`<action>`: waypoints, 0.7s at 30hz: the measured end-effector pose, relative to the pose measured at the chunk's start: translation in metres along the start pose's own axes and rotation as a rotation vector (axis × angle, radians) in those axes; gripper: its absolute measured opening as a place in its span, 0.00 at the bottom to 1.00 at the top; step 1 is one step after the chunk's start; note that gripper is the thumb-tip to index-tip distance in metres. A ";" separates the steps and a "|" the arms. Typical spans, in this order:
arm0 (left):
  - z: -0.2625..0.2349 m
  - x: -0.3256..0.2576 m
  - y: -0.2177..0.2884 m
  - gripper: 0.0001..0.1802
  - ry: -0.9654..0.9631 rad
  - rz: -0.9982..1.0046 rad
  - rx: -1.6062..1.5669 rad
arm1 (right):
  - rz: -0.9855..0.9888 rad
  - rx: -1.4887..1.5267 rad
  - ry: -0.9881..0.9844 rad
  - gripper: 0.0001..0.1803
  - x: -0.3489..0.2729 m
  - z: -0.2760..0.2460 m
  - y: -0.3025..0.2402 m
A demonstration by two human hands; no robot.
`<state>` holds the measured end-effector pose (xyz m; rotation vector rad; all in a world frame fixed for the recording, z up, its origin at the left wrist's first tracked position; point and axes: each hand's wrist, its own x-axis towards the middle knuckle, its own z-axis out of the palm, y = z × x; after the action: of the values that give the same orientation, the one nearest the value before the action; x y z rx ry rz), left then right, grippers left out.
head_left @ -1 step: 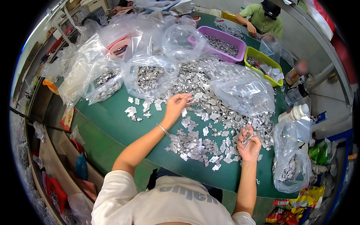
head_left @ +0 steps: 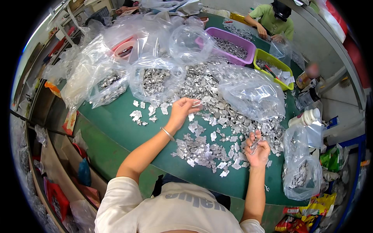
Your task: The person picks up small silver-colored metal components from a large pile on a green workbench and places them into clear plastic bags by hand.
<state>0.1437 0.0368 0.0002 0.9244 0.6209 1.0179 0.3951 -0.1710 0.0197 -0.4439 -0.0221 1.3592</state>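
Observation:
My left hand (head_left: 181,113), with a bangle on its wrist, reaches over the near side of a large heap of flat silver metal pieces (head_left: 200,83). Its fingers are pinched on a small silver metal piece (head_left: 197,104), partly blurred. Further right, my right hand (head_left: 257,151) is turned palm up. Its curled fingers hold a shiny silver metal piece (head_left: 254,146); whether there is more than one I cannot tell. Between my forearms lies a looser spread of flat silver pieces (head_left: 206,151) on the green table (head_left: 128,124).
Clear plastic bags (head_left: 155,79) of pieces crowd the left and back, and another bag (head_left: 301,174) lies at the right edge. A purple basin (head_left: 250,50) and a yellow-green basin (head_left: 289,79) stand at the far right. Beyond them sits another person (head_left: 278,23). White bottles (head_left: 307,116) stand at right.
The fingertips of my left hand have shifted slightly to the right over the heap. My right hand stays almost where it was, still holding its silver piece.

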 end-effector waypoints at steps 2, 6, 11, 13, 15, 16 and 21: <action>-0.007 -0.001 0.009 0.10 -0.074 -0.167 -0.251 | 0.041 0.028 -0.033 0.18 0.003 0.008 0.007; -0.020 0.001 0.013 0.11 -0.258 -0.348 -0.644 | 0.108 -0.089 0.079 0.10 0.010 0.023 0.027; -0.020 0.020 0.009 0.11 -0.061 -0.314 -0.227 | 0.209 -0.150 -0.143 0.11 0.012 0.006 0.040; -0.011 0.026 0.012 0.11 0.014 -0.031 0.528 | 0.183 -0.220 -0.083 0.11 0.008 0.006 0.041; 0.007 0.025 0.013 0.11 0.115 0.449 1.303 | 0.165 -0.269 -0.057 0.12 0.006 0.002 0.041; 0.008 0.027 0.002 0.13 0.168 0.626 1.412 | 0.162 -0.309 -0.033 0.12 0.004 0.002 0.042; 0.011 0.035 -0.004 0.11 0.084 0.518 1.461 | 0.155 -0.384 -0.001 0.12 -0.001 0.005 0.045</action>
<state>0.1688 0.0638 0.0018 2.4141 1.2687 0.9625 0.3514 -0.1644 0.0101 -0.7801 -0.2573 1.5116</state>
